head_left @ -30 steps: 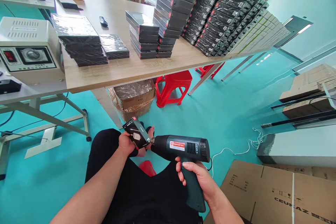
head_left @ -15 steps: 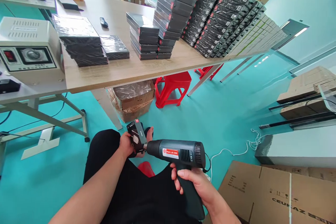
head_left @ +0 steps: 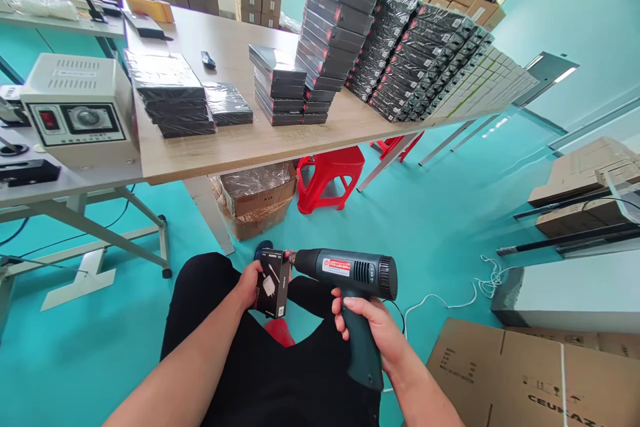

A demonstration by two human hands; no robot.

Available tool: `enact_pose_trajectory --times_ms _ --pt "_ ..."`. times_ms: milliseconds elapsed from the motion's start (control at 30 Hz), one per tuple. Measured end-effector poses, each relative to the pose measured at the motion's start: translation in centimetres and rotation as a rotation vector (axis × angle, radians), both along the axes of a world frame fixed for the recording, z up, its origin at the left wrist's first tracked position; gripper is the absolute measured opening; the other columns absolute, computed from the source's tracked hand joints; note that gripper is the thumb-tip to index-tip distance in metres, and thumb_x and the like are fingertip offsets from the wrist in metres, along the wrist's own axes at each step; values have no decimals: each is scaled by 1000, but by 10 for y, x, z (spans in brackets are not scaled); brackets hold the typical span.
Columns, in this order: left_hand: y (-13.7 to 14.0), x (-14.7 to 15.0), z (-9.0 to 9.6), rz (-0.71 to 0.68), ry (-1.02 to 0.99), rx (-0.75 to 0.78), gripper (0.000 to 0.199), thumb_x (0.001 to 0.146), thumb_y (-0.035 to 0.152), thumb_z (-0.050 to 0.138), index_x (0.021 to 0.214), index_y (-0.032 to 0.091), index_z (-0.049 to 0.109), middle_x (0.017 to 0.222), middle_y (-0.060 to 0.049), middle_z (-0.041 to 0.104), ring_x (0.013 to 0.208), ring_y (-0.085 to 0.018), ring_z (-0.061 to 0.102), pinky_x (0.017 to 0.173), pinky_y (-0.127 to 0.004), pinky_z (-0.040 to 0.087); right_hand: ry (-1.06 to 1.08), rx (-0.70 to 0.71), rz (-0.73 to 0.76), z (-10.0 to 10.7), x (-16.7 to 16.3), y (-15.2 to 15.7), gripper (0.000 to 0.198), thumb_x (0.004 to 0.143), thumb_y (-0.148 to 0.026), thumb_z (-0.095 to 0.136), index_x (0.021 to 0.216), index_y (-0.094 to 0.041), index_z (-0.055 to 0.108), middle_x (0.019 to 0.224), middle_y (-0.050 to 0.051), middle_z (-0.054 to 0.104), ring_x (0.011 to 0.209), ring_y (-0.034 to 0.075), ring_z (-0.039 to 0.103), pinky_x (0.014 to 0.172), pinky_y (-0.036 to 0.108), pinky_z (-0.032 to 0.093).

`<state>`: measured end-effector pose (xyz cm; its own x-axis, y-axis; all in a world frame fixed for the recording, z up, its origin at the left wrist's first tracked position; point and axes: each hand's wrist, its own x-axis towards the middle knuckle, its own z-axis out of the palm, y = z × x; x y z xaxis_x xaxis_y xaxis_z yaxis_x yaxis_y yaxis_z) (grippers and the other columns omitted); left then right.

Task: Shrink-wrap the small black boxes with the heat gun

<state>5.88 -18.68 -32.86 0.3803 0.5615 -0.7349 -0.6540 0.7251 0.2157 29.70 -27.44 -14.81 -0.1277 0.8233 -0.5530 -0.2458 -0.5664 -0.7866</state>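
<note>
A small black product box (head_left: 270,285) with a picture of a white charger and cable on its front is gripped at its left edge by my left hand (head_left: 249,285). My right hand (head_left: 367,320) is wrapped around the handle of a dark green heat gun (head_left: 345,268) with a red and white label. The heat gun's metal nozzle points left, close to the top right edge of the box; whether it touches cannot be made out. Both things are held above my lap, and some of my left fingers are hidden behind the box.
Stacks of shrink-wrapped black boxes (head_left: 420,60) stand on the wooden table (head_left: 240,151). A beige control unit (head_left: 80,107) sits at the left. Under the table are a wrapped carton (head_left: 260,203) and a red stool (head_left: 333,177). A large carton (head_left: 500,373) lies at my right; a white cord (head_left: 460,305) crosses the floor.
My left hand has turned the box, so its front now faces me more upright. The heat gun has shifted slightly right and up. The view has tilted a little.
</note>
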Motion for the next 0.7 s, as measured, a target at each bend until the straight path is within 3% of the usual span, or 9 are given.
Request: enact_pose_trajectory --times_ms 133,300,600,700 --pt "-1 -1 -5 -57 48 70 27 58 20 49 79 11 63 58 -15 65 52 -33 63 54 -47 53 -40 -13 -21 3 5 6 28 80 -28 60 103 -12 62 83 8 65 64 15 61 52 24 49" --pt "-1 0 3 -136 27 54 24 59 21 49 76 12 63 52 -14 63 48 -32 62 49 -45 52 -42 -45 -8 9 0 9 27 79 -27 60 100 -11 63 80 7 65 61 15 61 50 23 48" --pt "-1 -1 -6 -135 72 33 25 59 24 49 77 12 62 59 -16 65 53 -34 63 53 -49 52 -57 -34 47 15 1 22 25 79 -28 58 99 -12 63 81 7 65 63 15 61 51 24 49" --pt "0 1 -7 -64 113 20 22 60 23 50 76 13 62 60 -14 65 54 -32 63 52 -46 52 -56 -11 95 21 -4 25 25 79 -28 59 99 -13 62 83 7 66 63 15 61 53 24 49"
